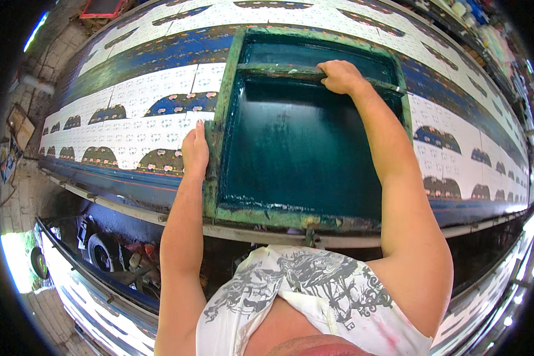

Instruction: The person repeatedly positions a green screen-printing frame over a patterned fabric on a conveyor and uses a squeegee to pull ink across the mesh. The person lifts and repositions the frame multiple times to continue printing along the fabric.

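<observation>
A screen printing frame (267, 217) with green-stained edges lies on the long table in front of me, its mesh (302, 148) covered in dark teal ink. My right hand (342, 77) is closed over the squeegee (267, 70), a long bar that spans the frame near its far end. At the frame's left edge, my left hand (196, 149) grips the side, thumb pointing away from me; its fingers are partly hidden.
White printed fabric pieces (172, 132) with curved cut-outs lie in rows left, right and beyond the frame. A rail (237, 233) runs along the table's near edge. Below it, at left, is a wheel (99, 252). Another table (80, 296) with printed pieces stands behind me.
</observation>
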`<state>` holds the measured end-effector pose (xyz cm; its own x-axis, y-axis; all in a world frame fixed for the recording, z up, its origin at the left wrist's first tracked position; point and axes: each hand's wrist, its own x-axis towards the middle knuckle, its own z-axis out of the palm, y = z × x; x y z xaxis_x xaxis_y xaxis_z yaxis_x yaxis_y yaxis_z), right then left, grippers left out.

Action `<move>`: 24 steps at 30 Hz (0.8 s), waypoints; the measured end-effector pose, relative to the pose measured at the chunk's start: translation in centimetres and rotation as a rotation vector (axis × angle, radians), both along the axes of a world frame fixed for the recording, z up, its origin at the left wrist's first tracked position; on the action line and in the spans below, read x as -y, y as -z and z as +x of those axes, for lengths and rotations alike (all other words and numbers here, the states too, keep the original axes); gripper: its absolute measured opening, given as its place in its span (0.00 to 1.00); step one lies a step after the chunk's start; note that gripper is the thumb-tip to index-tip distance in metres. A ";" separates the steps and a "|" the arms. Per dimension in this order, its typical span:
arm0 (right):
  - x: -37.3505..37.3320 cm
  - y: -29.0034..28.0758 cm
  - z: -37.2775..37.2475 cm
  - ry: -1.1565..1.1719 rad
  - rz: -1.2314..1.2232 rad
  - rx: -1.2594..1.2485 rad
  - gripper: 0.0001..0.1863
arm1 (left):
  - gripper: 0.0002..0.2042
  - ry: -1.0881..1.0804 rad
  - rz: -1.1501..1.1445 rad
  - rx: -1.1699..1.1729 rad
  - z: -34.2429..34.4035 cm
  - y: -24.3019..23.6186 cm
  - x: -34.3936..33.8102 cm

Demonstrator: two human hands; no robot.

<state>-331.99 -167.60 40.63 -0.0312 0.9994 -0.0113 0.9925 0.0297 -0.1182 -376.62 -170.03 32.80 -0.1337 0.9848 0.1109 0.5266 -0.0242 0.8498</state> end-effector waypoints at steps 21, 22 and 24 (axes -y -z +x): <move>31.9 6.8 -17.1 -0.111 0.200 -0.015 0.20 | 0.42 0.104 -0.059 -0.187 -1.0 2.1 -3.7; 32.6 6.9 -17.1 -0.123 0.218 -0.024 0.21 | 0.42 0.112 -0.048 -0.211 -0.6 2.0 -3.4; 33.5 7.1 -17.0 -0.154 0.255 -0.043 0.25 | 0.43 0.108 -0.035 -0.239 -0.1 1.8 -3.1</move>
<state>-348.96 -201.06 33.56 -0.1780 0.9532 0.2442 0.9682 0.2140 -0.1294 -376.73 -166.91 31.01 -0.0015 0.9957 0.0925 0.7084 -0.0643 0.7029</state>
